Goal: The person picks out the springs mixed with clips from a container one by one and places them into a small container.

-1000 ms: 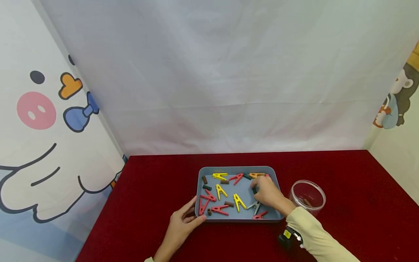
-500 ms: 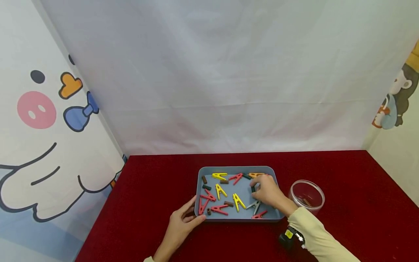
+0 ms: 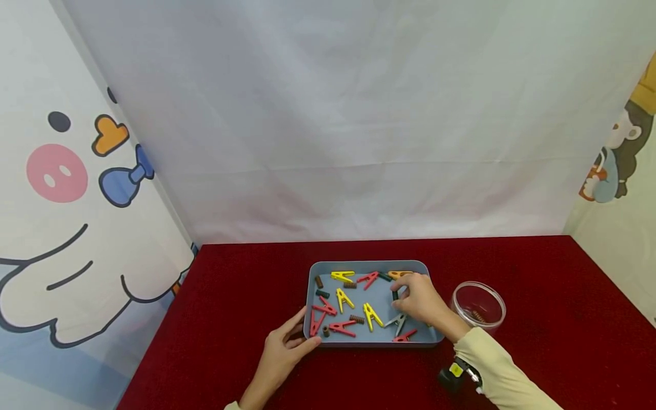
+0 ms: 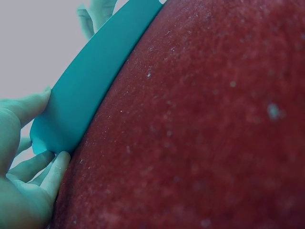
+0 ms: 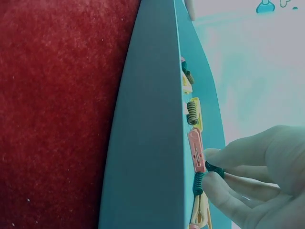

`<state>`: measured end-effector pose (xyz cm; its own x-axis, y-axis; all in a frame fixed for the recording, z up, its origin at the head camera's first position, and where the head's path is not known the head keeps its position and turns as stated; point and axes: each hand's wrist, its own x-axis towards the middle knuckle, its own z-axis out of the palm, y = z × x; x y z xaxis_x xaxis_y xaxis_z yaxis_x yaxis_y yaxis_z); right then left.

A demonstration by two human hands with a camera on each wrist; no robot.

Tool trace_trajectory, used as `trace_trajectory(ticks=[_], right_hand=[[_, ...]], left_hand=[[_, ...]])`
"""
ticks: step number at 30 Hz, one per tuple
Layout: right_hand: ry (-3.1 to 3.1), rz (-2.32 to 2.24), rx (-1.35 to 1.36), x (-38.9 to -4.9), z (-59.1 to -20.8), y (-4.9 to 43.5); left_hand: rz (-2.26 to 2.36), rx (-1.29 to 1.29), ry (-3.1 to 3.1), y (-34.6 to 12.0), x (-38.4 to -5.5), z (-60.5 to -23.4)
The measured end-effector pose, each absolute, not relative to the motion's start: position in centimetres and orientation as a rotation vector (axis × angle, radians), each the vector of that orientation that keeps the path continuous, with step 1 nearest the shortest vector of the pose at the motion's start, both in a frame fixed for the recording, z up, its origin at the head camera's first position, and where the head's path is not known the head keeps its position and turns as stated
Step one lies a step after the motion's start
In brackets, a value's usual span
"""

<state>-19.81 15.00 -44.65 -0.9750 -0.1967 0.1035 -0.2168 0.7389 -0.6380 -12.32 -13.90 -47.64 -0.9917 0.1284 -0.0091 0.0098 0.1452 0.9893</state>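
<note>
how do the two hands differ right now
The left hand holds the near left corner of the tray from outside, pinching nothing small. The right hand reaches inside the tray and pinches a dark green spring in its fingertips. Both touch something at the same tray.

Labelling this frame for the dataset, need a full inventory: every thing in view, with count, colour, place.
tray: 1, grey-blue, middle of the table
yellow clips: 3, in the tray, left and centre
red clips: about 5, mostly at the tray's near-left; one at the near right edge
orange clip: 1, far right of the tray
grey clip: 1, near right, by the right hand
springs: several, brown and dark green, loose in the tray
jar: 1, clear, right of the tray, a brown spring inside
tablecloth: 1, dark red
backdrop: white sheet, cartoon panels either side
left hand: holds the tray's near-left corner
right hand: in the tray, pinching a dark green spring
</note>
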Motion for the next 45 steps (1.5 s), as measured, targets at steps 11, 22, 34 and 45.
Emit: trace_trajectory(ticks=[11,22,34,45], right_hand=[[-2.87,1.064,0.374,-19.5,-44.4,15.4],[-2.868,1.084,0.375,-19.1,-43.8,15.5],[-2.845,1.105,0.406,-18.4,-43.2,15.7],[-2.785,1.091,0.468,-17.9,-42.6,15.9]], left_hand=[[1.997,0.134,2.307,-13.8,-12.4,-47.9],[1.997,0.134,2.302,-13.8,-12.4,-47.9],[1.991,0.136,2.303,-13.8,-12.3,-47.8],[2.007,0.132,2.286,-13.8,-12.4,-48.0]])
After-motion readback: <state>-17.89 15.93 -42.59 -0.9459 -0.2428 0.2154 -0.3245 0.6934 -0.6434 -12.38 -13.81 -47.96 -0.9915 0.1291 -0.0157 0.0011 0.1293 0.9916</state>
